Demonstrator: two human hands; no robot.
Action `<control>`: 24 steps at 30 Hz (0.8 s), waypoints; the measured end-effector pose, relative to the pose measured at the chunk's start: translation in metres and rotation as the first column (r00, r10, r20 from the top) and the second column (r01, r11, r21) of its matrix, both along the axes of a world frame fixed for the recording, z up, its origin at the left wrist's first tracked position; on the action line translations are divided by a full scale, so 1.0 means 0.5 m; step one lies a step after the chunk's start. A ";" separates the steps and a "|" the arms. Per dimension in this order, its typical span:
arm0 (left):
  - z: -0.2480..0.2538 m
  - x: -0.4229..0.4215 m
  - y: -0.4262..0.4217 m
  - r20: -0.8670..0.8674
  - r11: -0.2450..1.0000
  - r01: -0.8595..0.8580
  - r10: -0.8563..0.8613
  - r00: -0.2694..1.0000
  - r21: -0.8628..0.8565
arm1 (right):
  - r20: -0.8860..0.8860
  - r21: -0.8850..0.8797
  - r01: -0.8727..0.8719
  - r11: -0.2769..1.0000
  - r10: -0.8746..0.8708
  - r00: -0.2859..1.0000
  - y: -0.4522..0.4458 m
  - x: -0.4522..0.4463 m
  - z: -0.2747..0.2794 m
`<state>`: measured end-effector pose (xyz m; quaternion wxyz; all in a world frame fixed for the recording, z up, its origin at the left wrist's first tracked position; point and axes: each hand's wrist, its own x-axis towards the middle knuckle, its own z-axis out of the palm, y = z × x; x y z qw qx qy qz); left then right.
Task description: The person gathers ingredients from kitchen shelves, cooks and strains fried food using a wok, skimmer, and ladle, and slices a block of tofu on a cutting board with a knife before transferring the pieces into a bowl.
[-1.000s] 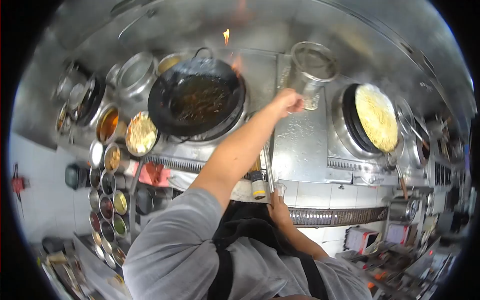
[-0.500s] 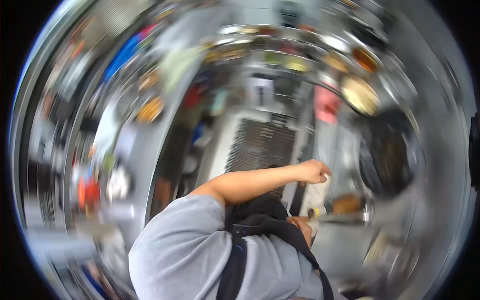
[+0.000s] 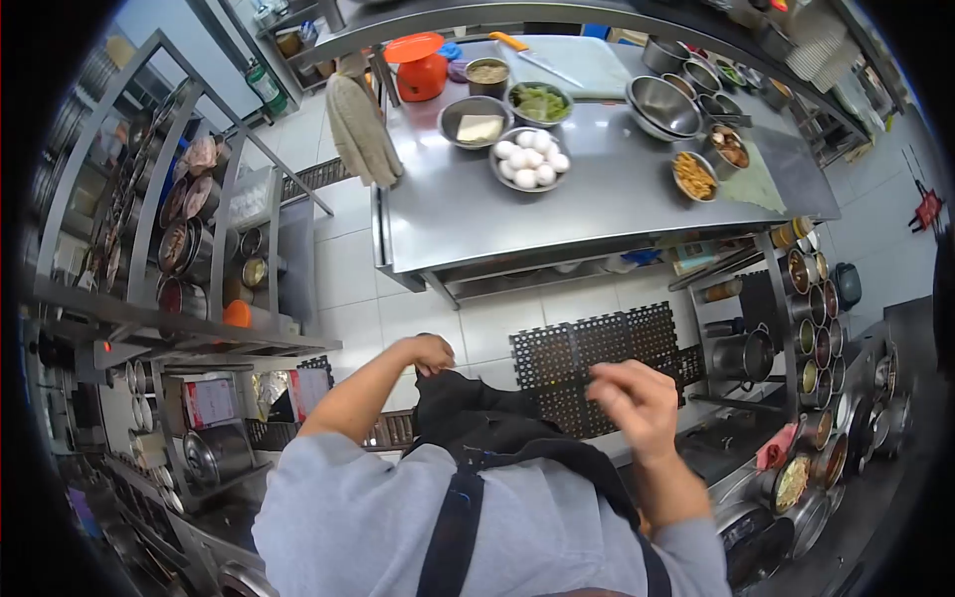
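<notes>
My left hand [image 3: 433, 353] is low in front of me at the upper edge of my black apron [image 3: 477, 403], its fingers curled down; whether they hold the cloth is hidden. Raised on the right, my right hand [image 3: 637, 403] has its fingers half bent and somewhat apart, with nothing visible in it. Across the floor stands a steel table [image 3: 468, 224]. On it are a bowl of white eggs [image 3: 530, 159], a bowl with a pale yellow block [image 3: 479, 128], a bowl of green leaves [image 3: 540, 102] and a knife with an orange handle [image 3: 537, 60].
Black perforated mats [image 3: 597, 358] lie on the tiled floor. A metal rack [image 3: 149, 289] with pots is at the left. Small containers [image 3: 808, 298] and a pan of food [image 3: 792, 483] are at the right. A cloth [image 3: 353, 124] hangs at the table's left corner.
The view has turned from the stove and wok to the steel table. The ladle and strainer no longer show near my hands. My right hand has come up from the stove edge.
</notes>
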<state>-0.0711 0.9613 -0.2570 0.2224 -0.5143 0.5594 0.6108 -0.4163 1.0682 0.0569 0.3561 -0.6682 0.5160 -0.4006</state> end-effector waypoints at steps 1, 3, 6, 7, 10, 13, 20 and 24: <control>0.023 0.078 -0.036 -0.024 0.996 -0.076 0.075 0.997 -0.052 | 0.047 -0.266 -0.293 0.918 0.316 0.948 -0.058 0.090 0.051; 0.067 0.218 -0.121 -0.035 0.932 -0.335 0.333 0.942 -0.139 | 0.209 -0.579 -0.542 0.610 0.753 0.624 -0.163 0.286 0.133; 0.099 0.418 -0.283 -0.147 0.793 -0.481 0.462 0.875 -0.373 | 0.237 -0.765 -0.479 0.430 0.880 0.411 -0.273 0.494 0.129; 0.110 0.478 -0.328 -0.175 0.743 -0.493 0.468 0.866 -0.453 | 0.235 -0.808 -0.436 0.397 0.895 0.379 -0.303 0.532 0.128; 0.145 0.617 -0.440 -0.381 0.565 -0.677 0.562 0.734 -0.471 | 0.171 -0.912 -0.272 0.307 0.887 0.428 -0.404 0.581 0.144; 0.120 0.805 -0.476 -0.321 0.650 -0.601 0.509 0.799 -0.465 | 0.259 -0.847 -0.117 0.519 0.595 0.761 -0.513 0.613 0.047; -0.006 1.162 -0.260 0.036 0.517 -0.809 0.848 0.529 -0.281 | 0.384 -0.386 0.458 0.801 -0.312 0.869 -0.845 0.764 -0.153; -0.186 1.171 -0.193 0.117 0.766 -0.642 0.638 0.761 0.005 | 0.362 0.210 0.492 0.845 -0.534 0.764 -0.913 0.836 -0.216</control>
